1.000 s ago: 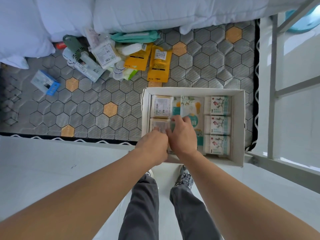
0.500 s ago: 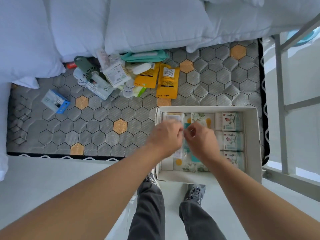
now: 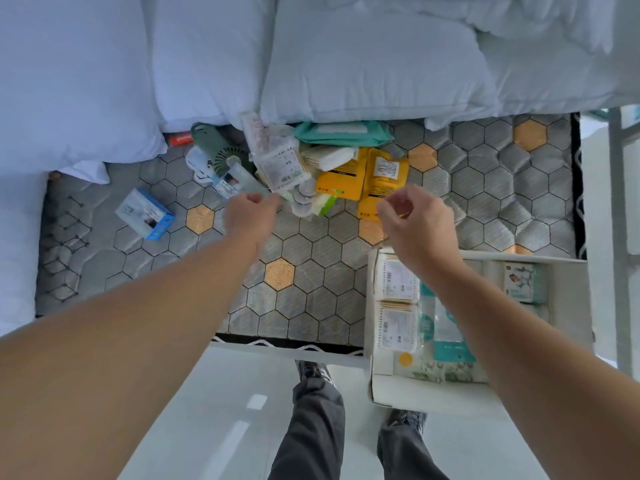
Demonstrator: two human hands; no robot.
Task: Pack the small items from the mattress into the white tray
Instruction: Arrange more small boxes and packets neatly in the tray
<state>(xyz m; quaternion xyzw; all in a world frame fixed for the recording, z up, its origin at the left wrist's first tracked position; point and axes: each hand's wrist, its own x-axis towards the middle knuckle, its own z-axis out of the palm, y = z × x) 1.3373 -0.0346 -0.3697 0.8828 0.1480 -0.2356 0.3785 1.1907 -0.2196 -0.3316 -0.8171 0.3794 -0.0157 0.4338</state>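
**Near edge.** We look down past grey trouser legs [image 3: 311, 427] to the mattress [image 3: 311, 306]. The white tray [image 3: 419, 391] sits at the mattress's near right corner, and its near wall juts past the near edge.

**Tray contents.**
- Two cotton-swab packs [image 3: 396, 285] lie one behind the other along the left wall.
- A flat teal-and-white packet [image 3: 446, 337] fills the middle.
- Small floral tissue packs [image 3: 523, 282] line the right wall, partly hidden by the right forearm.

**Hands.**
- The right hand [image 3: 415, 223] hovers beyond the tray's far left corner. Its fingers are loosely curled, thumb close to forefinger, and we see nothing held in it.
- The left hand [image 3: 249, 216] hovers over the middle of the mattress, at the near fringe of the pile. Its fingers are likewise loosely curled, and it holds and touches nothing.

**Items still unpacked.**
- A blue-edged box [image 3: 145, 213] lies alone towards the left edge.
- The pile lies along the far side of the mattress, against the pillows [image 3: 374, 64].
- In the pile, two yellow pouches [image 3: 382, 178] lie just beyond the right hand.
- Small clear bottles [image 3: 303, 199] lie between the two hands.
- A further cotton-swab pack [image 3: 280, 161] is tilted on top of the pile.
- A green handheld fan [image 3: 227, 157] lies to the left of that pack.
- A teal wipes pack [image 3: 343, 133] touches the pillows.
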